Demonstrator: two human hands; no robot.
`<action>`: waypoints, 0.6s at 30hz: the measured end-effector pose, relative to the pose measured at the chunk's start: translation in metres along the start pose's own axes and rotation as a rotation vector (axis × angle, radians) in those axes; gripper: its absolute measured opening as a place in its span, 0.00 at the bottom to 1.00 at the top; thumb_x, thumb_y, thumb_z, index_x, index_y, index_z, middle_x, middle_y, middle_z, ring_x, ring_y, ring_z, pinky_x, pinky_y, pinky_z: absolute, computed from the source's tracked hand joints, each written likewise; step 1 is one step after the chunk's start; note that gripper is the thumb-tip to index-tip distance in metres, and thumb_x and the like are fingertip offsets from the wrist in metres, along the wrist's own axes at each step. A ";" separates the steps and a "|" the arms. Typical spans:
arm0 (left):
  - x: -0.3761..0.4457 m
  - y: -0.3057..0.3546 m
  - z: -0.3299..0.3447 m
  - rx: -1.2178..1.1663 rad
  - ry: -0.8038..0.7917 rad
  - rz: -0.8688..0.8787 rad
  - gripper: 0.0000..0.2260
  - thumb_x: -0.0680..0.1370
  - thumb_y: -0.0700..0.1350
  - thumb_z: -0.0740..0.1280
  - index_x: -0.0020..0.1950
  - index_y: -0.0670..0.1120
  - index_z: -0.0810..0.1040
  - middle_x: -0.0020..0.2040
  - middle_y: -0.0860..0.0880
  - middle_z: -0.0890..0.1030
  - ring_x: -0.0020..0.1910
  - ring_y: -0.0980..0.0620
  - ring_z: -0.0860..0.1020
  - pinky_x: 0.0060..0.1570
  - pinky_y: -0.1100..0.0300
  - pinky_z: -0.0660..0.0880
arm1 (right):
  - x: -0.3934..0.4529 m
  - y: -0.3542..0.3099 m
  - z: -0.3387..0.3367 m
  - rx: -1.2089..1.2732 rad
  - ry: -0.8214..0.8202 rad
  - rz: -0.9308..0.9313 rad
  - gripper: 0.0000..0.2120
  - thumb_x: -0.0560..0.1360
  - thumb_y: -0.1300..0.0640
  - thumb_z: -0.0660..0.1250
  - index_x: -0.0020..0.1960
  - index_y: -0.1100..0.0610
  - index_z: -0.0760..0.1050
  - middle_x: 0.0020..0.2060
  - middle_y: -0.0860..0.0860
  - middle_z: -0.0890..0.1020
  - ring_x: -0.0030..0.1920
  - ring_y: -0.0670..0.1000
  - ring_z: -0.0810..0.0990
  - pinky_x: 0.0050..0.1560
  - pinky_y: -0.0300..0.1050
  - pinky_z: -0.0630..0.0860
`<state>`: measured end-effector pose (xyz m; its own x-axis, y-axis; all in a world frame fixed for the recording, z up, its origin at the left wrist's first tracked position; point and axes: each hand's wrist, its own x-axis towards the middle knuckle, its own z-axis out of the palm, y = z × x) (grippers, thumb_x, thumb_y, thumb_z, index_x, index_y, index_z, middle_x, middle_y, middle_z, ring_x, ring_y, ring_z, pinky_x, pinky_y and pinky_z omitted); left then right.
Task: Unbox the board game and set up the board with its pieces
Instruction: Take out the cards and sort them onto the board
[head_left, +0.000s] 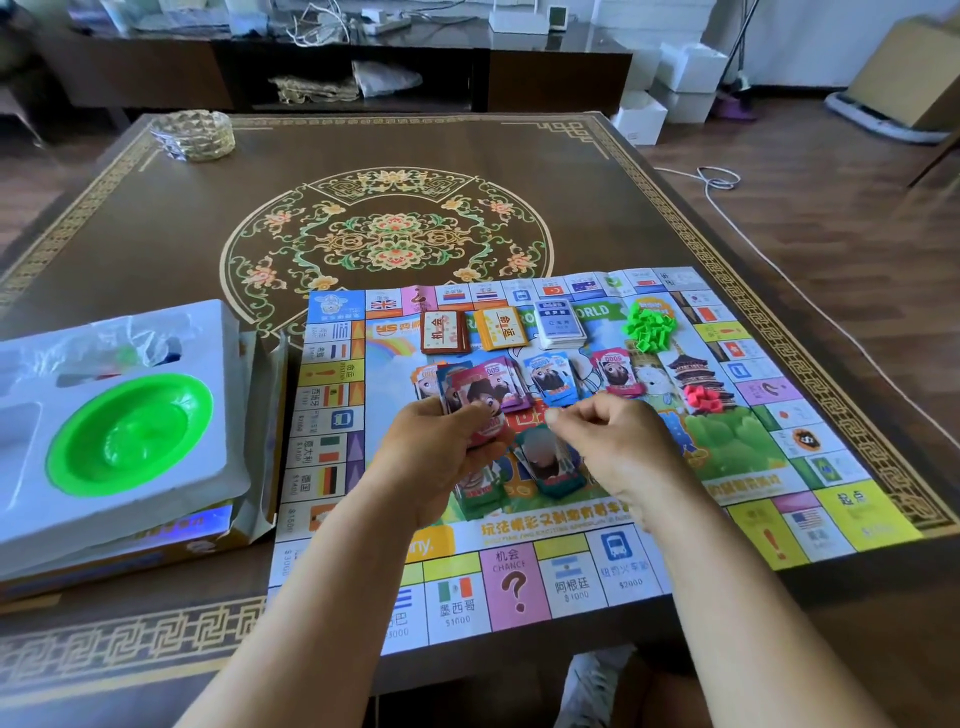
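The game board lies unfolded on the near right part of the table, its near edge overhanging the table's near edge. The step in hand looks like sorting the play money into piles by value. The left hand grips a fanned stack of notes, fingers curled round it. The right hand hovers just beside it with thumb and forefinger nearly closed; whether they pinch a note I cannot tell. Along the board's far edge sit 3 card decks and a heap of green houses; red pieces lie nearer the right edge. The box insert holding a green bowl stands at the table's left edge. The next move likely calls for peeling 1 note off and laying it on its matching pile.
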<state>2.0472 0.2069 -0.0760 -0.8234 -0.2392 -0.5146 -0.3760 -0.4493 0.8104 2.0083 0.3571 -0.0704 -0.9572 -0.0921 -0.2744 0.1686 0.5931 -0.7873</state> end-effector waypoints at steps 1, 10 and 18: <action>0.000 -0.001 0.001 0.018 -0.012 0.008 0.02 0.77 0.38 0.66 0.45 0.39 0.76 0.40 0.42 0.80 0.37 0.50 0.81 0.37 0.62 0.80 | -0.001 -0.002 0.002 0.089 -0.019 -0.012 0.11 0.73 0.49 0.69 0.44 0.57 0.78 0.35 0.50 0.80 0.34 0.46 0.75 0.34 0.39 0.69; -0.004 -0.004 0.005 0.035 -0.118 -0.015 0.02 0.77 0.39 0.67 0.46 0.42 0.79 0.41 0.46 0.83 0.37 0.52 0.80 0.34 0.63 0.77 | 0.003 -0.003 0.019 0.481 -0.137 0.094 0.05 0.72 0.56 0.71 0.39 0.54 0.77 0.28 0.46 0.78 0.31 0.46 0.73 0.27 0.37 0.69; -0.003 -0.002 0.004 0.016 -0.069 -0.024 0.04 0.78 0.35 0.63 0.45 0.40 0.76 0.39 0.45 0.81 0.35 0.51 0.81 0.38 0.60 0.81 | 0.005 0.000 0.015 0.420 -0.092 0.103 0.05 0.72 0.57 0.72 0.40 0.56 0.77 0.28 0.47 0.76 0.27 0.44 0.72 0.24 0.35 0.70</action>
<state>2.0490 0.2120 -0.0754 -0.8415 -0.1683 -0.5134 -0.4019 -0.4401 0.8030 2.0070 0.3447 -0.0798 -0.9088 -0.1316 -0.3961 0.3611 0.2277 -0.9043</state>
